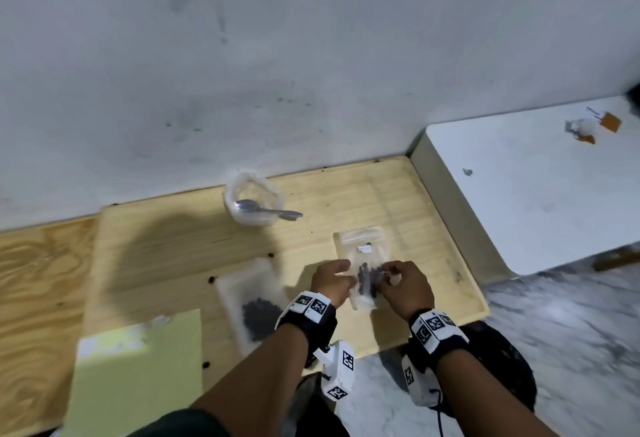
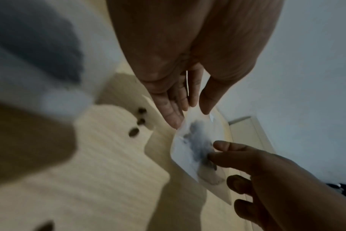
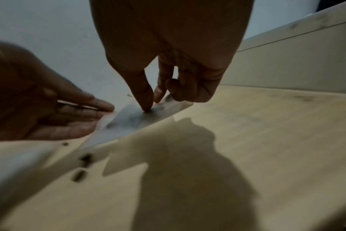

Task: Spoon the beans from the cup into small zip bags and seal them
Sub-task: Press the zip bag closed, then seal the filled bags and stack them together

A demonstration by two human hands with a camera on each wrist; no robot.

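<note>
A small clear zip bag [image 1: 362,246] with dark beans [image 1: 367,279] in its middle sits between both hands over the wooden board [image 1: 180,239]. My left hand [image 1: 341,275] pinches its left edge between thumb and straight fingers [image 2: 174,115]. My right hand [image 1: 388,274] pinches the right side with thumb and index finger [image 3: 143,100]. The bag [image 2: 196,140] [image 3: 128,118] tilts off the board and casts a shadow. The clear plastic cup [image 1: 242,177] stands by the wall with the metal spoon [image 1: 266,210] lying in it. A second bag [image 1: 256,312] holding beans lies to the left.
Loose beans [image 2: 134,132] [image 3: 79,176] are scattered on the board. A pale green sheet [image 1: 138,367] lies at the near left. A raised white slab [image 1: 536,177] borders the board on the right, the grey wall [image 1: 311,56] behind, marble floor [image 1: 571,332] in front.
</note>
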